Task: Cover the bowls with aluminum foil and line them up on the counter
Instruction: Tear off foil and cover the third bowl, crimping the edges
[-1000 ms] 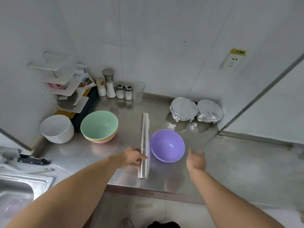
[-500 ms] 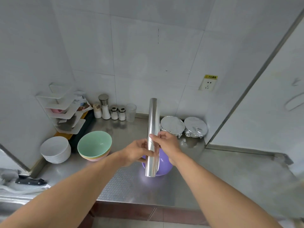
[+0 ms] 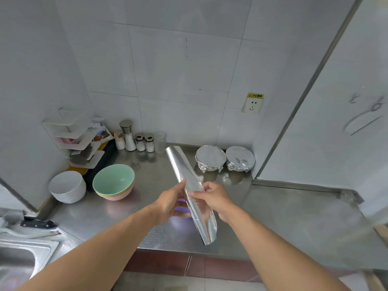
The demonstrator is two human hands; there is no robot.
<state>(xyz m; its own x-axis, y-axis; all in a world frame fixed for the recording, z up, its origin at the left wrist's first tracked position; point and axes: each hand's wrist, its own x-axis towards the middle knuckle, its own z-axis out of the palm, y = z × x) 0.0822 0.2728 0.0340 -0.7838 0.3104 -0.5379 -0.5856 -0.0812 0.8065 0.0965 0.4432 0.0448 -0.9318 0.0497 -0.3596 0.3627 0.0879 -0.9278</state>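
A roll of aluminum foil (image 3: pixel 182 173) is held in the air above the steel counter (image 3: pixel 283 217), tilted with its far end to the left. My left hand (image 3: pixel 170 203) grips the roll from the left at its middle. My right hand (image 3: pixel 212 196) pinches the loose foil edge on the roll's right side. A purple bowl (image 3: pixel 182 208) sits on the counter under my hands, mostly hidden by them. Two foil-covered bowls (image 3: pixel 210 157) (image 3: pixel 240 158) stand side by side at the back right. A stack of bowls with a green one on top (image 3: pixel 113 181) is at the left.
A stack of white bowls (image 3: pixel 67 186) stands at far left below a white corner shelf (image 3: pixel 73 137). Shakers (image 3: pixel 142 141) and a glass (image 3: pixel 160 141) line the back wall. A sink (image 3: pixel 19 263) and a knife (image 3: pixel 37 223) lie at lower left. A wall panel (image 3: pixel 336 122) borders the right.
The foil roll was lifted off the counter by my left hand. My right hand came onto it, and the roll has since tilted, its far end swinging left.
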